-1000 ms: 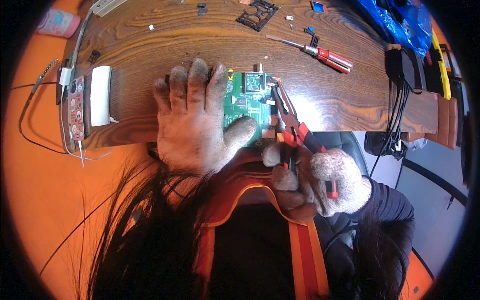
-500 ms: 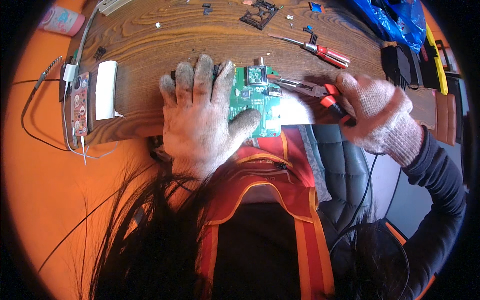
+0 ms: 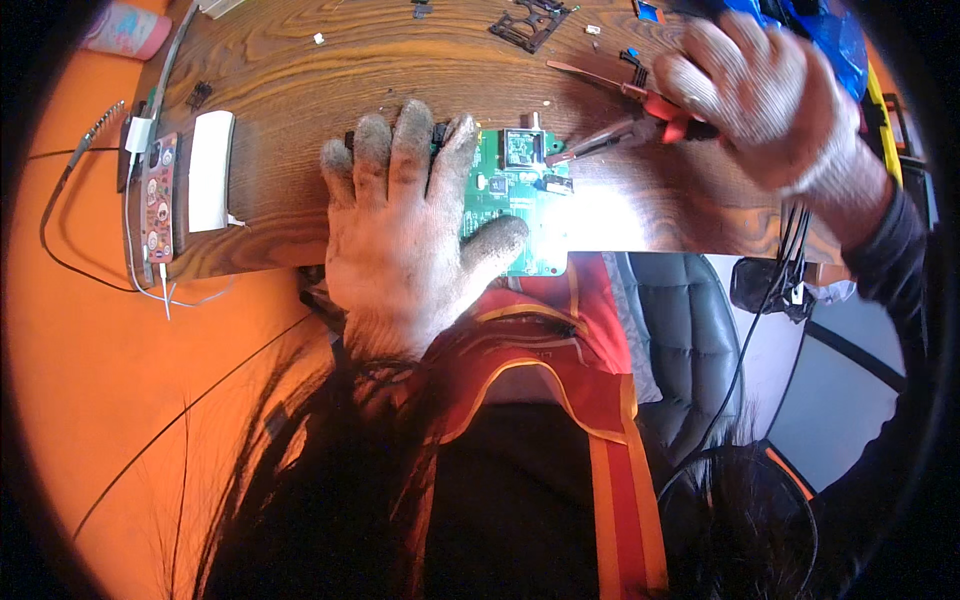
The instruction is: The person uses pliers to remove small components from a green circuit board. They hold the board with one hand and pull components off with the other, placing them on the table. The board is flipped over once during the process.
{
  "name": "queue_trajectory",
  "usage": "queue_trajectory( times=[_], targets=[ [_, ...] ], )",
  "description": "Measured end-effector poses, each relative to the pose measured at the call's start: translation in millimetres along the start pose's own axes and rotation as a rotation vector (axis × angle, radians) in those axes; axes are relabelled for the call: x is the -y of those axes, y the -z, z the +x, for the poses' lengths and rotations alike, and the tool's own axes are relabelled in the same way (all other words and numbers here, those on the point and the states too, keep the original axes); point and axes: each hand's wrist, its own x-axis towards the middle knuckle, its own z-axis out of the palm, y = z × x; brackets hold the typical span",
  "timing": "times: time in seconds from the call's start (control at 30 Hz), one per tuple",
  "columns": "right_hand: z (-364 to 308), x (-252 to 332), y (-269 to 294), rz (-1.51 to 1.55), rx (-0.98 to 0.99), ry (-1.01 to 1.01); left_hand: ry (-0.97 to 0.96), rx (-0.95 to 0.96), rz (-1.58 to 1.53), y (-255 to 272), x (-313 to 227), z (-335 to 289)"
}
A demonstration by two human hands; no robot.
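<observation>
A green circuit board [image 3: 515, 195] lies at the near edge of the wooden table [image 3: 300, 90]. My left hand [image 3: 400, 225], in a grey knitted glove, lies flat on the board's left part, fingers spread, thumb across its lower edge. My right hand [image 3: 765, 95], also gloved, grips red-handled pliers [image 3: 610, 120] at the table's right. The pliers' jaws stand apart, the lower tip touching the board's upper right corner by a square metal part [image 3: 522, 148].
A phone in a patterned case [image 3: 158, 195] and a white box [image 3: 210, 170] lie at the table's left, with cables running off it. Small black parts [image 3: 530, 25] and a blue bag [image 3: 800, 25] sit at the far edge. A black chair [image 3: 680, 340] stands below right.
My right hand has carried the pliers from beside my lap up over the table to the right and far side. The left hand stays pressed on the board.
</observation>
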Motion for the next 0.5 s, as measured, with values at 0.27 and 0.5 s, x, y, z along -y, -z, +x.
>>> queue_trajectory(
  times=[0.27, 0.5],
  targets=[
    [-61.8, 67.3, 2.8, 0.801, 0.407, -0.587, 0.037, 0.106, 0.022, 1.5, 0.7, 2.2],
    [-53.0, 45.2, -16.0, 0.483, 0.251, -0.385, -0.061, 0.202, -0.046, 7.1, 11.1, 1.7]
  ],
)
